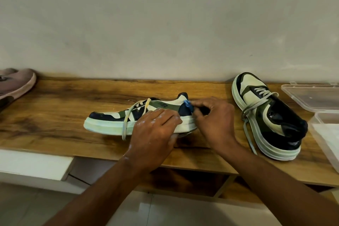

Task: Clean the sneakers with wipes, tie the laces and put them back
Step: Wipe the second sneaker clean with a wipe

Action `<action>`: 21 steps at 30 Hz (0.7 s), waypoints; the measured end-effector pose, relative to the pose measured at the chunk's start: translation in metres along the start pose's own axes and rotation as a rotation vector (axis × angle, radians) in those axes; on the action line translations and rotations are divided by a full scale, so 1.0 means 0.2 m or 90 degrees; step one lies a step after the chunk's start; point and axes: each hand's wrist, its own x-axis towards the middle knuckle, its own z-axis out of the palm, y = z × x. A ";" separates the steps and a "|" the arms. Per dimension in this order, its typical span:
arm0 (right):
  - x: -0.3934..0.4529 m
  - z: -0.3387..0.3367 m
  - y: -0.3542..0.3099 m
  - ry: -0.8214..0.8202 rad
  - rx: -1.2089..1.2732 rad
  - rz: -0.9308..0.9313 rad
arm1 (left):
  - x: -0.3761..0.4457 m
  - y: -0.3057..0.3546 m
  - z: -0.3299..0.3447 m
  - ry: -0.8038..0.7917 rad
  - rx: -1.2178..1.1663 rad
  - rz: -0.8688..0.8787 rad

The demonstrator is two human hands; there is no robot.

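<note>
My right fingers (pixel 197 105) pinch a small blue thing (pixel 188 105), prob. a bunched wipe tho it's too small to be sure, pressed vs the heel of the near sneaker (pixel 139 117). Left fingers (pixel 165 117) lie fairly straight & close together over the side panel and midsole, thumb tucked under the sole edge, so that hand clamps the shoe w/o really curling round it. The near sneaker sits mid-surface on its sole, side-on to me, toe to my left, heel lifted slightly off the wood; laces (pixel 128 115) undone, one end hanging over the midsole. I'd judge it light, upper soft enough to dent, sole thick & stiff, so sole/midsole is the best hold; my skin looks wet, so grip may be slippy. Left hand (pixel 156 130) palm-down, wrist bent, forearm coming up from lower left; right hand (pixel 214 119) arched, knuckles up, forearm in from lower right. Second sneaker (pixel 266 115) rests well apart to my right on the surface (pixel 55 101), toe away from me, laces loose, just beside a clear plastic box (pixel 311 97).
</note>
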 end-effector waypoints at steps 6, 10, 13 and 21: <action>0.06 0.04 0.03 0.035 0.170 0.213 | 0.00 0.01 -0.01 0.001 -0.003 -0.001; 0.06 0.04 -0.05 0.074 0.188 0.055 | 0.00 0.01 -0.01 -0.013 0.012 0.008; 0.03 0.05 -0.03 0.058 0.142 -0.080 | -0.01 0.00 -0.01 -0.010 0.024 0.013; 0.04 0.05 0.13 -0.081 0.203 0.227 | 0.00 -0.03 -0.02 -0.012 0.016 0.006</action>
